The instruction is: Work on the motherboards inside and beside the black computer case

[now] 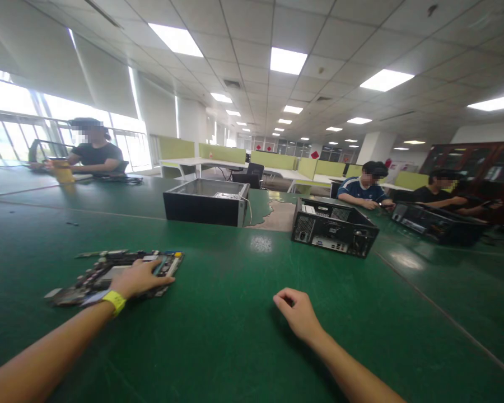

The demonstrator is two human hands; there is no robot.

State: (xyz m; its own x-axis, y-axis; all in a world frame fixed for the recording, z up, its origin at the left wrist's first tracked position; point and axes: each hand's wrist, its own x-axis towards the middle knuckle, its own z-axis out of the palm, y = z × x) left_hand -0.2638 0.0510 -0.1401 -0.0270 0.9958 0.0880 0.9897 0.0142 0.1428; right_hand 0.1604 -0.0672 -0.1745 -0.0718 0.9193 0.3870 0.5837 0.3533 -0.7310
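A motherboard (105,274) lies flat on the green table at the left, crowded with slots and connectors. On top of it rests my left hand (140,277), a yellow band round its wrist. Its thumb and forefinger are apart near the slots at the board's right edge; the palm hides part of the board. My right hand (298,313) is held low over the table, right of the middle, away from the board. Its fingers are curled in, thumb against forefinger, and I see nothing held in them.
Ahead stand a black computer case (205,204) and an open case (334,226) with its ports facing me. Farther right is another case (439,221). People sit at the far left (94,154) and at the right (363,187). The table (235,336) has a seam at the right.
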